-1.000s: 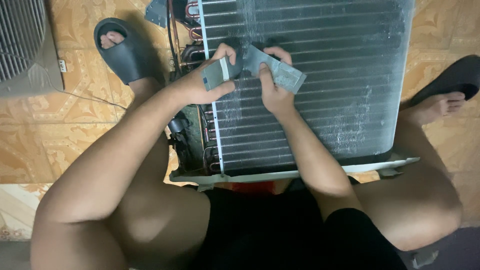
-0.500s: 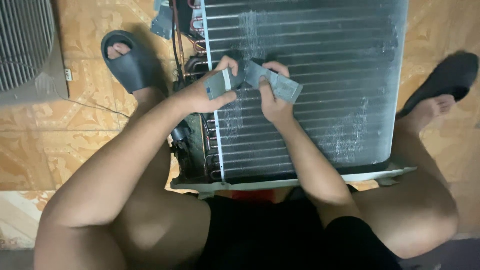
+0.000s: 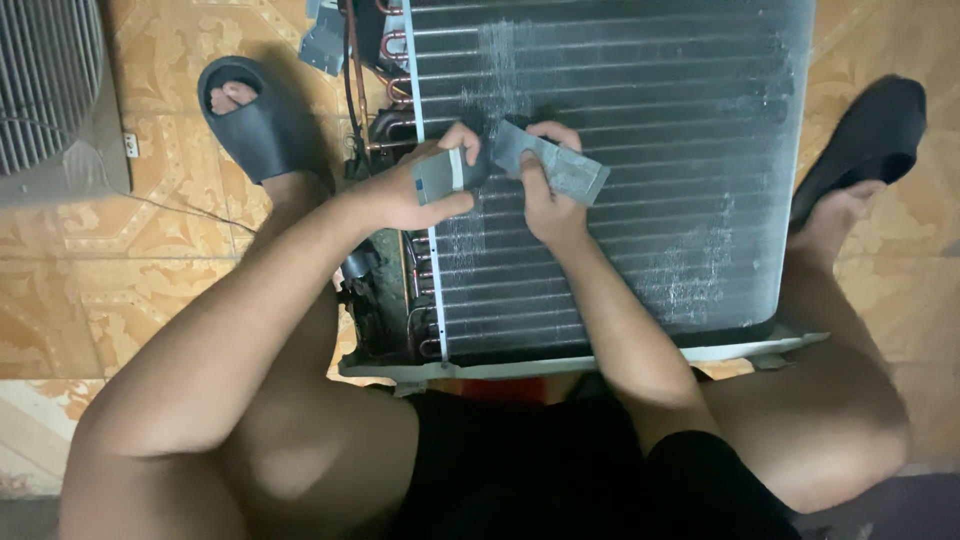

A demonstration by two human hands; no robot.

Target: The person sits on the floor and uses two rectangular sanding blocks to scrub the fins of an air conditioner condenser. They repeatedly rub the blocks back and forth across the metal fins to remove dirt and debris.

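Left hand (image 3: 415, 195) is pinching one end of a grey, flat strip-shaped tool (image 3: 520, 162), something like a fin comb or a folded abrasive pad, and the right hand (image 3: 545, 200) is closed around the other end, so we've got both hands wrapped tight on the same piece. It sits pressed against the top face of the big grey finned coil of an air-conditioner unit (image 3: 640, 150), which lies flat on the orange patterned tile floor (image 3: 120, 290) between our knees.

As for progress, we'd guess we're somewhere in the middle. There are paler, scuffed-looking streaks on the fins near the top left of the coil and again toward the lower right, which look like worked patches, while the wide band between them still looks dark and even. So some of it seems done and a good share seems left, but that's only our read from the marks.

Off to the left of the fins the copper tube bends (image 3: 385, 110) and some wiring are exposed. Our feet are in black slide sandals, the left sandal (image 3: 255, 120) beside the tubing and the right sandal (image 3: 870, 140) past the coil's far edge. A grey slatted grille (image 3: 45, 90) sits at the far left.

What we can't make out: the tool's working edge is hidden under our fingers, the top of the coil is cut off by the frame, and whatever is under the unit's metal base rail (image 3: 600, 360) is hidden.
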